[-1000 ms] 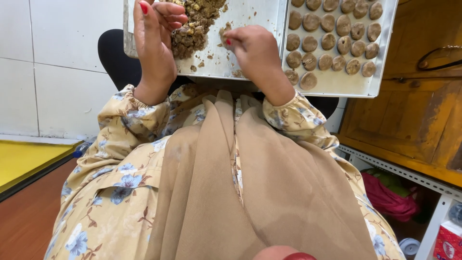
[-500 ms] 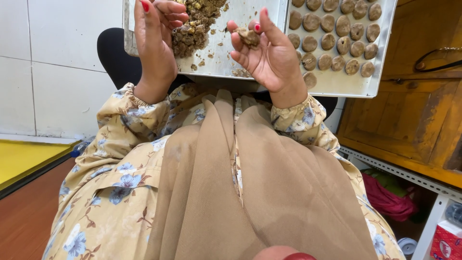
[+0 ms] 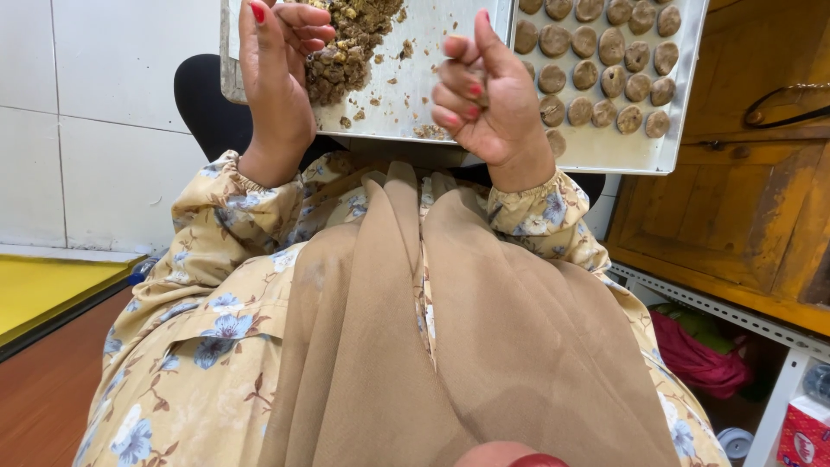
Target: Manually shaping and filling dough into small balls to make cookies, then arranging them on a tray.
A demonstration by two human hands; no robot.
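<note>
A metal tray (image 3: pixel 605 160) rests in front of me at lap height. On its left part lies a heap of crumbly brown mixture (image 3: pixel 346 43); on its right part stand rows of several flat round brown patties (image 3: pixel 605 52). My left hand (image 3: pixel 277 78) is raised beside the heap, palm turned inward, fingers curled at the top, nothing seen in it. My right hand (image 3: pixel 484 95) is lifted over the middle of the tray, fingers folded around a small lump of the brown mixture.
A black chair back (image 3: pixel 207 112) shows behind the tray. A wooden cabinet (image 3: pixel 743 216) stands at the right, above a metal rack (image 3: pixel 718 307) with a red cloth. White tiled wall and a yellow floor patch (image 3: pixel 43 294) lie at left.
My right hand rose from the tray, showed a brown lump on open fingers, and has now curled shut around it. My left hand has barely moved.
</note>
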